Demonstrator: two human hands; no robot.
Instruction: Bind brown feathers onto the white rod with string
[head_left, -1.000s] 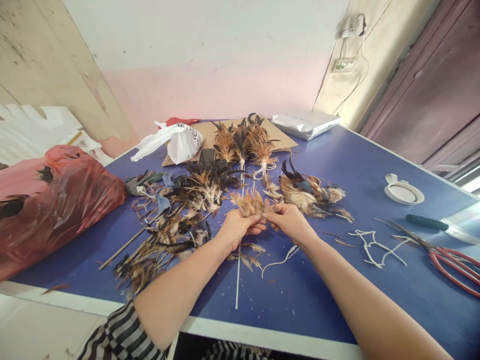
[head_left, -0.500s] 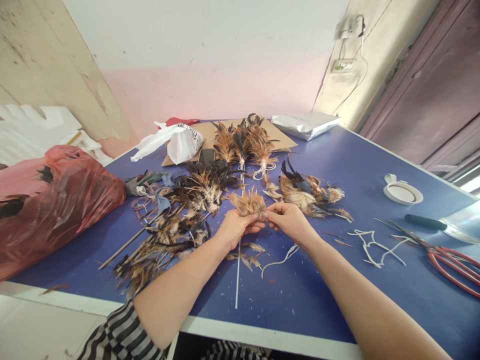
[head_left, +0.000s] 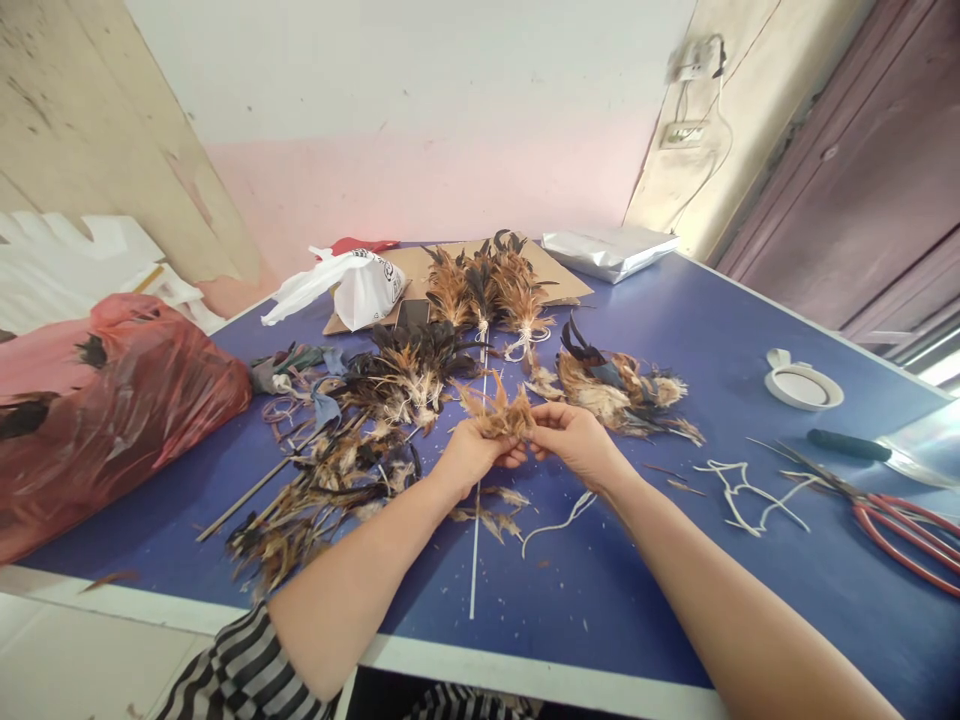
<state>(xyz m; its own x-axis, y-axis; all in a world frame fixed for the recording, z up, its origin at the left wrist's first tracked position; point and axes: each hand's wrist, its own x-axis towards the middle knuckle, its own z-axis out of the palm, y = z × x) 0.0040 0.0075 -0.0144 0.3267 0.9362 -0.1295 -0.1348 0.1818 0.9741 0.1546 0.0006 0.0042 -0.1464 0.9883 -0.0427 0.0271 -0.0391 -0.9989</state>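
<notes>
Over the middle of the blue table, a small bunch of light brown feathers [head_left: 504,415] is gripped by my left hand [head_left: 474,455], its tips fanning upward. My right hand [head_left: 574,440] pinches at the right side of the same bunch, fingertips close to the left ones. A white string [head_left: 559,523] trails on the table below my right hand. Loose feathers [head_left: 491,515] lie under my hands. Dark feathers [head_left: 409,370] are heaped beyond my left hand, and a bundle of tan and black feathers [head_left: 615,385] lies beyond my right.
Tied feather bundles [head_left: 517,290] rest on cardboard [head_left: 566,288] at the back. Left are a red plastic bag [head_left: 150,400] and mixed feathers [head_left: 322,490]. On the right lie red-handled scissors [head_left: 892,520], a knife [head_left: 851,445], tangled string [head_left: 750,495] and a white ring-shaped roll [head_left: 802,385].
The feather bunch has turned and spread slightly between my fingers, with more of its right side showing. Both hands stay in nearly the same place.
</notes>
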